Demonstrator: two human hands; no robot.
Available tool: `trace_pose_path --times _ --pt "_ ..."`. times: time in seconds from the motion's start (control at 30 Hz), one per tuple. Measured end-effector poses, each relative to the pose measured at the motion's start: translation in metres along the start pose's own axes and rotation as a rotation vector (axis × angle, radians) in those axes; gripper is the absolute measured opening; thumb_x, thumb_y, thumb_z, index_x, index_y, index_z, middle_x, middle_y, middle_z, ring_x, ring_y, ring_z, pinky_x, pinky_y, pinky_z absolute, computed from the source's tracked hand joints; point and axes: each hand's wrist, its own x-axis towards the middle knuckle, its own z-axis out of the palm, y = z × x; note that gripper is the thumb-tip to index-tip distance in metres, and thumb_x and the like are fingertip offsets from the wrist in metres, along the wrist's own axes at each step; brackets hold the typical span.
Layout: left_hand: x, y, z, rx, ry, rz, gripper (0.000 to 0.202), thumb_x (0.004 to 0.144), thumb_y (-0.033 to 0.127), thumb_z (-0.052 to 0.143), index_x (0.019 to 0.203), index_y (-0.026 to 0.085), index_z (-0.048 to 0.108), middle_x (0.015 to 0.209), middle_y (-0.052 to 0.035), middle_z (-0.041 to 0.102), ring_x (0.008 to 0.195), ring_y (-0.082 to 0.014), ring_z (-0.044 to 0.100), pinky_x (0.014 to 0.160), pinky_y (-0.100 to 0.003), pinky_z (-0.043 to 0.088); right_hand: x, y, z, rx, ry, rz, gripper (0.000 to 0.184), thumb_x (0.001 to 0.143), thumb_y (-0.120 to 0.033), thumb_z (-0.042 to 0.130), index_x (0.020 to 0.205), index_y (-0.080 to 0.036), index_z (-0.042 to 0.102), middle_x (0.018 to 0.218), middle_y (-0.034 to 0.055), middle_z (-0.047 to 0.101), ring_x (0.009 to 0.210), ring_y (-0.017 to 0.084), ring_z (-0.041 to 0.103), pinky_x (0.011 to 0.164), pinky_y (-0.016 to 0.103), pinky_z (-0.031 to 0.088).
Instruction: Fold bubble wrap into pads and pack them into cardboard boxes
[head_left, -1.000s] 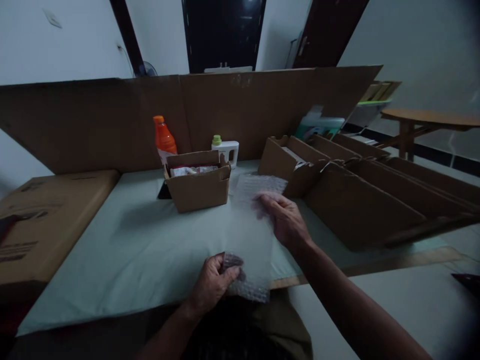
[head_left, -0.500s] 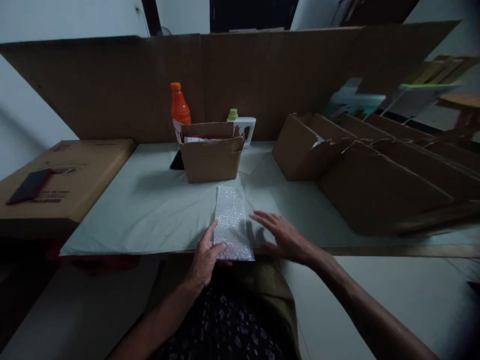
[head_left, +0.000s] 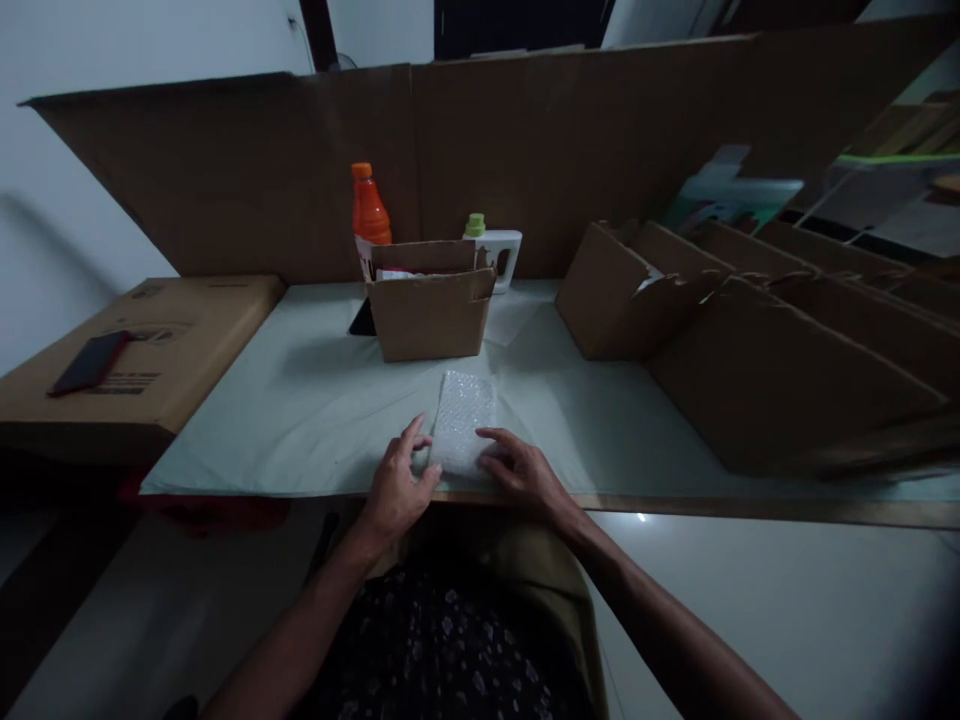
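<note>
A clear piece of bubble wrap [head_left: 462,425] lies flat near the table's front edge, doubled over into a short rectangle. My left hand [head_left: 399,480] is at its lower left corner, thumb and fingers apart, with the thumb at the edge. On the other side, my right hand [head_left: 525,475] has its bent fingers and thumb on the right edge of the wrap. Whether anything lies inside the folded wrap cannot be made out.
Behind the wrap stands an open cardboard box [head_left: 431,320], with an orange bottle [head_left: 370,212] and a white jug [head_left: 504,250] behind it. Divided cardboard boxes [head_left: 787,390] fill the right side. A large carton [head_left: 172,350] at left carries a dark flat object [head_left: 90,362].
The long strip of bubble wrap has become shorter, its near end folded up. My right hand has come in from the right onto its edge. My left hand has loosened its hold.
</note>
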Motion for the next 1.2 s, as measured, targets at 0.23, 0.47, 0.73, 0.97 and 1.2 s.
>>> trace_pose_path --times 0.23,0.47,0.73,0.97,1.2 --pt "0.022 -0.003 0.023 0.186 -0.108 -0.052 0.06 0.083 0.021 0.055 0.143 0.018 0.05 0.082 -0.0026 0.068 0.075 -0.0196 0.062 0.078 -0.034 0.051 -0.005 0.017 -0.001 -0.15 0.201 -0.04 0.048 0.088 -0.028 0.06 0.135 -0.019 0.055 0.101 0.008 0.071 0.073 0.019 0.065 0.069 0.034 0.054" --pt "0.024 -0.002 0.026 0.36 -0.12 -0.041 0.055 0.084 0.02 0.058 0.139 0.018 0.054 0.088 -0.0059 0.072 0.076 -0.0212 0.067 0.077 -0.035 0.054 -0.028 0.006 -0.006 -0.532 0.044 -0.402 0.037 0.09 -0.019 0.059 0.127 -0.021 0.062 0.139 0.0151 0.061 0.125 0.032 0.057 0.091 0.048 0.051" --pt "0.01 0.003 -0.007 0.333 -0.17 0.382 0.05 0.088 0.025 0.066 0.136 0.019 0.056 0.144 -0.0147 0.055 0.136 -0.0307 0.048 0.11 -0.049 0.045 -0.008 0.007 0.002 -0.397 -0.051 -0.41 0.03 0.094 -0.007 0.048 0.113 -0.018 0.069 0.108 0.0102 0.076 0.099 0.025 0.07 0.084 0.042 0.052" --pt "0.031 -0.003 0.003 0.181 -0.208 0.242 0.025 0.09 0.014 0.059 0.112 0.015 0.069 0.099 -0.0079 0.076 0.09 -0.0203 0.069 0.085 -0.036 0.057 0.0 -0.003 -0.006 -0.209 0.04 -0.13 0.022 0.098 -0.021 0.052 0.112 -0.023 0.068 0.107 0.0063 0.075 0.098 0.02 0.072 0.083 0.035 0.057" --pt "0.053 -0.009 0.024 0.357 -0.176 0.18 0.029 0.085 0.016 0.063 0.114 0.015 0.069 0.1 -0.0101 0.075 0.091 -0.0256 0.07 0.087 -0.043 0.056 -0.008 0.004 -0.001 -0.603 0.068 -0.37 0.024 0.092 -0.019 0.06 0.115 -0.021 0.066 0.125 0.0124 0.07 0.111 0.028 0.064 0.087 0.045 0.052"
